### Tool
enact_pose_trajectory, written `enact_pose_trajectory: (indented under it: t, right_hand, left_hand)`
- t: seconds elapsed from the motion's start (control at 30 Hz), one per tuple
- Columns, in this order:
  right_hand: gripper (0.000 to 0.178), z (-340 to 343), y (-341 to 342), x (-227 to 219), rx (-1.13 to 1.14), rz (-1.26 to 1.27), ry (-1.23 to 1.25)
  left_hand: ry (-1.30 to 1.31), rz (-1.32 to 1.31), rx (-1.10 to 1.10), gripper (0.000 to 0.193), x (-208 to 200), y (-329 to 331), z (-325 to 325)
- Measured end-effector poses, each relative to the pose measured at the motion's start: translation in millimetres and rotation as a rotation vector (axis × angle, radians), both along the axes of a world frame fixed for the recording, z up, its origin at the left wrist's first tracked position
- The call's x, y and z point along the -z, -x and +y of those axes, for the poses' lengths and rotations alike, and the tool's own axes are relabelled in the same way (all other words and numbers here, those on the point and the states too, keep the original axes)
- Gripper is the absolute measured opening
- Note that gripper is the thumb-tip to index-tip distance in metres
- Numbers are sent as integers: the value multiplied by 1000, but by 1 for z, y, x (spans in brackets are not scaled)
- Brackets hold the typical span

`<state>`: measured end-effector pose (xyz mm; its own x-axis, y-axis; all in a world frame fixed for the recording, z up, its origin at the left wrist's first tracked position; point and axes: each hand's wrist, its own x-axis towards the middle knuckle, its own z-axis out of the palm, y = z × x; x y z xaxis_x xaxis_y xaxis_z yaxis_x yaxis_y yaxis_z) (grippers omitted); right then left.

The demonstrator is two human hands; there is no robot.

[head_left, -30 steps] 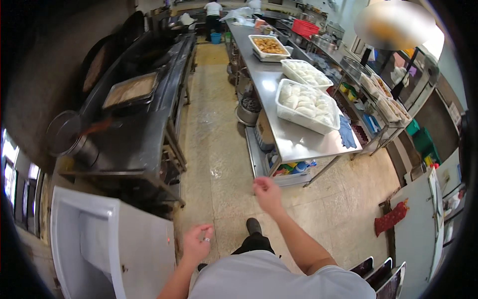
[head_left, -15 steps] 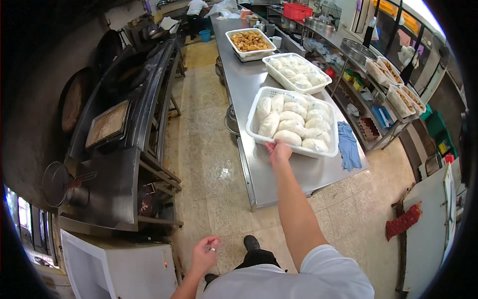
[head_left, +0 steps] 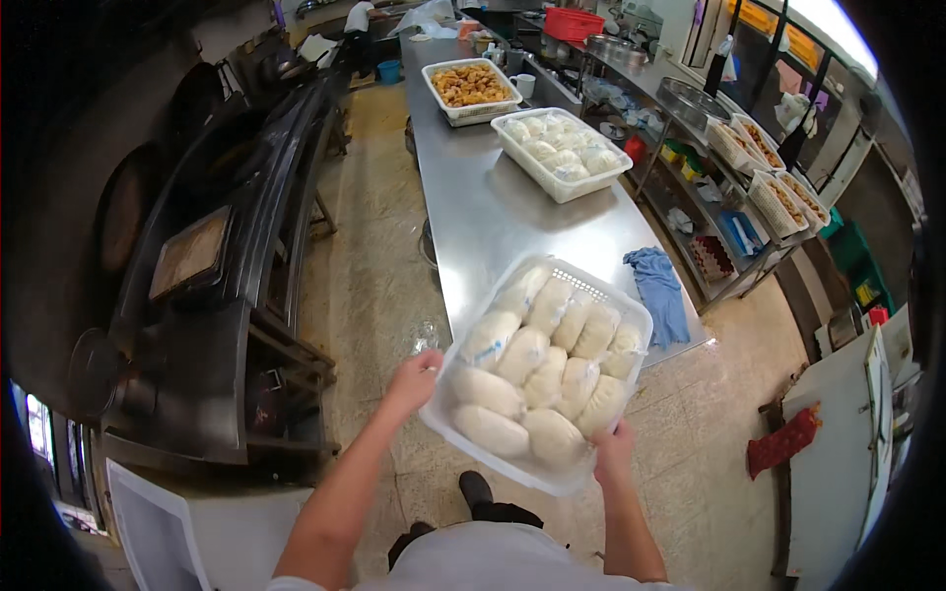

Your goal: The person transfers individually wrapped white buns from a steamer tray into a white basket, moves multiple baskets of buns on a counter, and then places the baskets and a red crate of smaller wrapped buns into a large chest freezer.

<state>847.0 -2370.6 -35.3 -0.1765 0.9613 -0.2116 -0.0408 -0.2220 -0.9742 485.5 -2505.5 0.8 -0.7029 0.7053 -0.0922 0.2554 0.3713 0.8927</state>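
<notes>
**Loaded tray held at both sides, by the table's end**

Steel table point(head_left: 473, 202): long; a second tray point(head_left: 581, 189) sits farther up. White tray point(head_left: 581, 276): partly past the table's near end; contact beneath unclear. Left hand point(head_left: 414, 382) and right hand point(head_left: 613, 453) each closed on opposite sides of it, fingertips hidden; likely to balance the load. White bagged bundles point(head_left: 522, 355) packed close, probably to limit rolling. Half a second earlier: tray on the table, right hand alone at its rim, left hand empty.
</notes>
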Motion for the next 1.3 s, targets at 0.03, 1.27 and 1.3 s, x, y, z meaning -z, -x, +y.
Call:
enact_pose_trajectory:
  t: [0.03, 1.27, 1.3]
  right_hand:
    - [42, 0, -12, 0, -37, -36, 22]
    - [29, -743, 467, -260, -1916, -19, -270]
    - [25, -780, 486, -250, -1954, -42, -305]
  left_hand:
    - [11, -30, 47, 32, 15, -1, 3]
    - [-118, 23, -1747, 30, -226, -120, -927]
    - [-97, 10, -1761, 29, -218, -117, -958]
